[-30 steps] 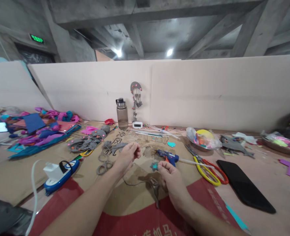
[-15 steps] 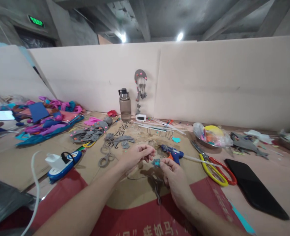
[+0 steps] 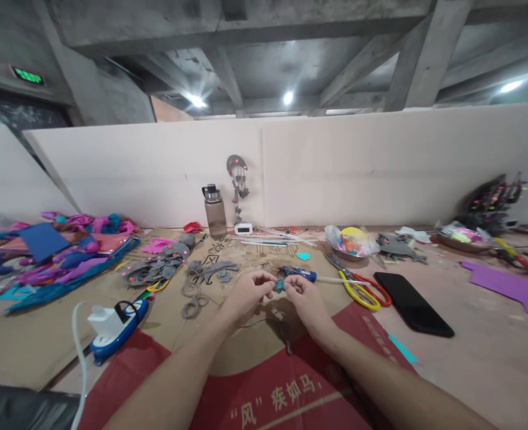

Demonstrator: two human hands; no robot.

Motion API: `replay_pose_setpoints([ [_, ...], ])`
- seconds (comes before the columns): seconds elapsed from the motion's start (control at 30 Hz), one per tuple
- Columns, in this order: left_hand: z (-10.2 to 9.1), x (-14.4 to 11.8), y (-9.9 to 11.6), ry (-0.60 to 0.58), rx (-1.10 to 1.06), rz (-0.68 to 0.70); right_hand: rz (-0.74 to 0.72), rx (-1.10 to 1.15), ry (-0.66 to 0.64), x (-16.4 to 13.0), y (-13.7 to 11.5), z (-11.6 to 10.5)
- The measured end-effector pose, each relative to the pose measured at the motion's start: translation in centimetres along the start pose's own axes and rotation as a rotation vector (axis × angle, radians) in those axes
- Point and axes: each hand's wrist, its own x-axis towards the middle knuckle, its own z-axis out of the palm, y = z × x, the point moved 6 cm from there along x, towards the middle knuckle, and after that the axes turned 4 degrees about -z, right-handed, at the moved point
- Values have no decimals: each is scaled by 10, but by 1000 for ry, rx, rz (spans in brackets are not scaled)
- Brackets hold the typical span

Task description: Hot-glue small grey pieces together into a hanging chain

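A small teal-and-grey felt piece [image 3: 279, 285] is held up between my two hands over the cardboard. My left hand [image 3: 249, 294] pinches at its left edge with the fingertips. From the other side, my right hand [image 3: 306, 298] grips it between thumb and forefinger. Beneath the hands, a grey cord [image 3: 288, 345] hangs or lies over the brown cardboard [image 3: 228, 358]; its far end is hard to follow. Just behind my right hand is a blue glue gun [image 3: 307, 275] with a glue stick in its back, its body partly covered.
Yellow-and-red scissors [image 3: 362, 292] and a black phone [image 3: 411, 303] lie on the right. Grey cord loops [image 3: 193, 306], felt scraps [image 3: 156, 266] and a power strip [image 3: 118, 334] are on the left. A bottle [image 3: 215, 215] stands before the white partition [image 3: 358, 173].
My left hand has come in to the felt piece, which my right hand was holding alone. The camera view has tilted up and turned right.
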Motion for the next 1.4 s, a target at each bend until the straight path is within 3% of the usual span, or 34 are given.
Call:
replay_pose_setpoints([
  [0.53,1,-3,6,28,58,-15,-91,-48,-112,-4,2,6],
  [0.9,3,-1,-1,22,-76,-68,-68,17,-86,-2,-1,7],
  [1.1,4,2,-5,25,-126,-43,-152,-143,-78,-4,-12,4],
  [1.4,-5,3,-6,109,-104,-65,-195,-145,-85,-5,-14,4],
])
